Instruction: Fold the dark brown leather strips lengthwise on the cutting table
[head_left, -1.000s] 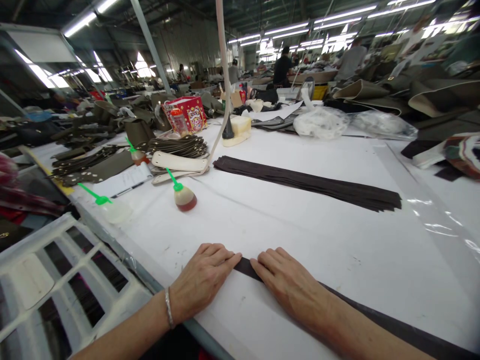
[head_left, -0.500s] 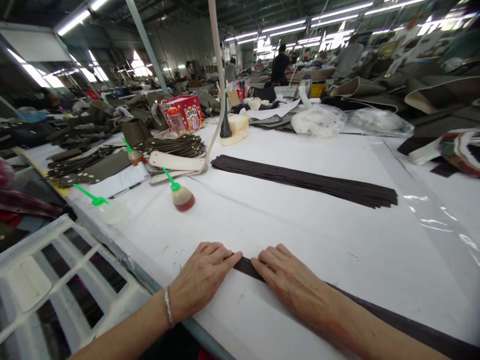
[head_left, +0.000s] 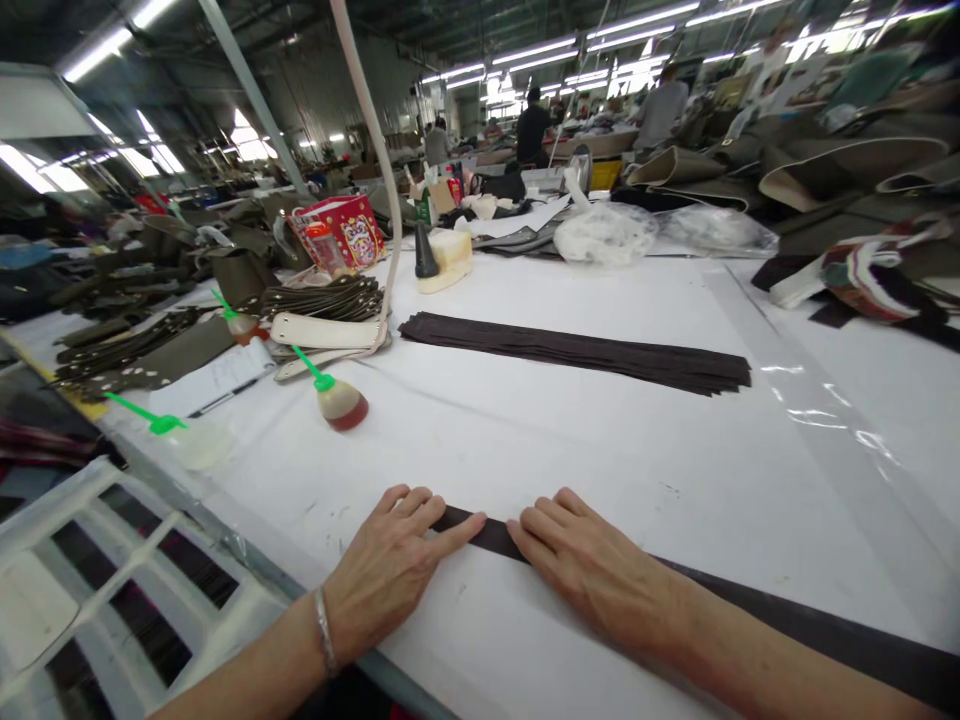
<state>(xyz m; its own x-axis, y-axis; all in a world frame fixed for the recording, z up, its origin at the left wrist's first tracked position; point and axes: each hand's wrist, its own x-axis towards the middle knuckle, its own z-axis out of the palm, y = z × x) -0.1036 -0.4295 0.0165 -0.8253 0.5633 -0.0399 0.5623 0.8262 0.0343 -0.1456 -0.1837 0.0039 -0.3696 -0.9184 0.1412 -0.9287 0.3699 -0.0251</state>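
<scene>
A long dark brown strip (head_left: 787, 625) lies along the near edge of the white table (head_left: 525, 440). My left hand (head_left: 390, 565) lies flat on the strip's left end, fingers stretched out. My right hand (head_left: 589, 565) rests flat on the strip just to the right, fingers together and extended; my forearm covers part of the strip. The two hands' fingertips are a few centimetres apart. Neither hand grips anything.
A stack of dark strips (head_left: 577, 352) lies across the mid table. Glue bottles with green nozzles (head_left: 334, 395) (head_left: 180, 435) stand left, beside cream pieces (head_left: 326, 332) and olive leather parts (head_left: 150, 340). A white crate (head_left: 112, 570) sits lower left. People work at far tables.
The view has shifted so everything sits further left. My left hand has slid slightly left, baring more of the strip's end; both hands stay flat on it.
</scene>
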